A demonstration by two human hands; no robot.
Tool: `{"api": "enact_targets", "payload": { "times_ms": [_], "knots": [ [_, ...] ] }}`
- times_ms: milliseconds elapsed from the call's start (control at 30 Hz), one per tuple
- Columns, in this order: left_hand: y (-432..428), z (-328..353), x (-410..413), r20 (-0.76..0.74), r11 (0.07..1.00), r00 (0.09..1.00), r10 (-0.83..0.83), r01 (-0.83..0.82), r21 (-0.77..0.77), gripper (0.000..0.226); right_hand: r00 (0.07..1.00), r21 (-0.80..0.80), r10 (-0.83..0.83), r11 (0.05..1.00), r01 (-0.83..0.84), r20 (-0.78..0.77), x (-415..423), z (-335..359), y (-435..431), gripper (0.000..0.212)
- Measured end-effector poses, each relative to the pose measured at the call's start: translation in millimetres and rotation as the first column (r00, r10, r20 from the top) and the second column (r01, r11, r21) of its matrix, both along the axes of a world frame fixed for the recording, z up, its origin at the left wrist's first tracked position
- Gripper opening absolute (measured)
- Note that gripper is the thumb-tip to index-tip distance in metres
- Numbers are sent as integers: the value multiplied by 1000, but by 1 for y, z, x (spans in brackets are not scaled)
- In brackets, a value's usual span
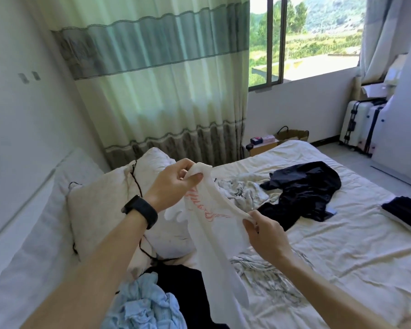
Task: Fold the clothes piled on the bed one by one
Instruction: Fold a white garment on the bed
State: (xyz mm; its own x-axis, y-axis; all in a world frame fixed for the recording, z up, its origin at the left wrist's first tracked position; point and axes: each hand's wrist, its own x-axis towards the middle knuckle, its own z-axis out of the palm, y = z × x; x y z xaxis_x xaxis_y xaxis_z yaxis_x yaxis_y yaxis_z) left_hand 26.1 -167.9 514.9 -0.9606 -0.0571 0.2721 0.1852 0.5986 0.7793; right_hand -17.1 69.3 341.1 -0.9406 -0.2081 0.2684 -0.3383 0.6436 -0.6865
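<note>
The job looks barely begun. A crumpled light blue garment and a black one lie heaped at the near edge of the bed, waiting their turn.

The left hand, a dark watch on its wrist, is raised with the forearm sloping up and fingers and thumb pinched on the top edge of a white top with pink lettering. The top hangs in the air between the hands, its length trailing down over the pile. The right hand sits lower and nearer, fingers curled and nipping the same edge further along, so the cloth runs taut between the two grips.

To my eye this is the sorting-out stage. Next the shoulders need finding and the top laying flat on bare sheet.

Further right, a dark garment sprawls unfolded, and a dark piece that looks folded lies at the bed's far side.
</note>
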Motion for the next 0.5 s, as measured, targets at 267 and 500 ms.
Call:
{"api": "enact_targets", "payload": {
  "times_ms": [267, 500],
  "knots": [
    [-85, -18, 64, 398, 993, 912, 100, -67, -97, 35, 990, -7, 39, 999, -40, -135, -39, 76, -7, 13],
    [-106, -43, 105, 544, 990, 837, -60, -20, 140, 48, 980, 117, 122, 988, -104, -154, -28, 108, -31, 13]
  ]
}}
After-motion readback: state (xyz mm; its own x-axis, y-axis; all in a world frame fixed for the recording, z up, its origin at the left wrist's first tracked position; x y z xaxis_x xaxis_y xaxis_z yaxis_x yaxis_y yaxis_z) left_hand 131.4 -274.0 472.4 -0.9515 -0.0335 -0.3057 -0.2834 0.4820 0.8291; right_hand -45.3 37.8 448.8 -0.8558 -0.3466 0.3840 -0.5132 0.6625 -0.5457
